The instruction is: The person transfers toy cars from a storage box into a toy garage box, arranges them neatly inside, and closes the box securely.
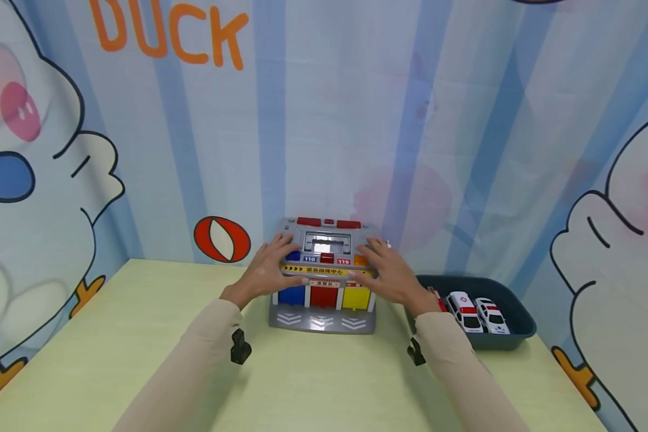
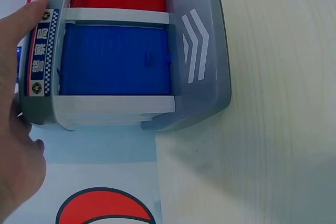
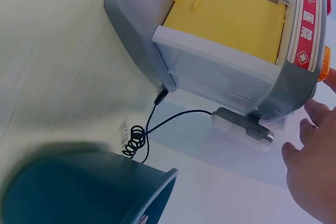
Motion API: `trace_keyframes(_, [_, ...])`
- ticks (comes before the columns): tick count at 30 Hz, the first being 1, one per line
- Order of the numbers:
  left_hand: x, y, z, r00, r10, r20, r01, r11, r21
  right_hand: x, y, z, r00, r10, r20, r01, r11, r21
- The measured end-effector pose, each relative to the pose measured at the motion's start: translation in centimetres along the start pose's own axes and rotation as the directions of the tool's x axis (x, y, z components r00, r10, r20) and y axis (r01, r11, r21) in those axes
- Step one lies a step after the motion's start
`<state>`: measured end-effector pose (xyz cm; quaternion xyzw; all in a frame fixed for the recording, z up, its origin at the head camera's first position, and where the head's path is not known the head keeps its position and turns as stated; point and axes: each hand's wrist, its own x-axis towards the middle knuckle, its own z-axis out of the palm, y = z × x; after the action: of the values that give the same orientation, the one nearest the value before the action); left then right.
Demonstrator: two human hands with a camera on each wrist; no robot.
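Observation:
A grey toy emergency station (image 1: 322,324) with blue, red and yellow garage doors stands near the back of the table. My left hand (image 1: 270,270) spans its left upper part with fingers spread. In the left wrist view the left thumb (image 2: 29,17) lies at the sign strip above the blue door (image 2: 115,61). Over the right upper corner is my right hand (image 1: 391,273), its fingers spread around the orange light (image 3: 325,64). In the right wrist view several fingertips stand just off the station's side, near the yellow door (image 3: 226,17).
To the right, a dark tray (image 1: 524,327) holds white toy cars (image 1: 492,316). A black coiled cord (image 3: 137,139) links the station to a small grey handpiece (image 3: 244,124) at its side. Close behind hangs a striped curtain (image 1: 324,120) with cartoon prints.

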<state>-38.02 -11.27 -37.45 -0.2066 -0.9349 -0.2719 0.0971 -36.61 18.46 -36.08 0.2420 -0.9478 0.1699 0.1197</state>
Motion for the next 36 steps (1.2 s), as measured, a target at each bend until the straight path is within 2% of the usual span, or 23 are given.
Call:
trace_keyframes(11, [0.3,0.0,-0.1,1.0,0.01,0.02,-0.009,1.0,-0.017,0.5,-0.2,0.3,0.997,0.058,0.041,-0.058,0.998,0.008])
trace_keyframes(16, [0.6,0.2,-0.2,1.0,0.004,0.027,-0.004,1.0,0.014,0.6,-0.2,0.3,0.995,0.084,0.057,-0.085,0.996,0.013])
trace_keyframes(23, [1.5,0.4,-0.5,0.999,-0.007,0.041,0.006,1.0,0.023,0.4,-0.1,0.6,0.996,0.077,0.041,-0.077,0.997,0.003])
trace_keyframes(31, [2.0,0.2,-1.0,0.999,-0.017,0.03,0.017,0.999,-0.029,0.3,0.0,0.8,0.998,0.063,0.022,-0.063,0.998,-0.006])
trace_keyframes(36, [2.4,0.1,-1.1,0.998,-0.053,0.033,0.056,0.995,-0.082,0.3,0.1,0.7,0.997,0.065,0.029,-0.064,0.998,-0.018])
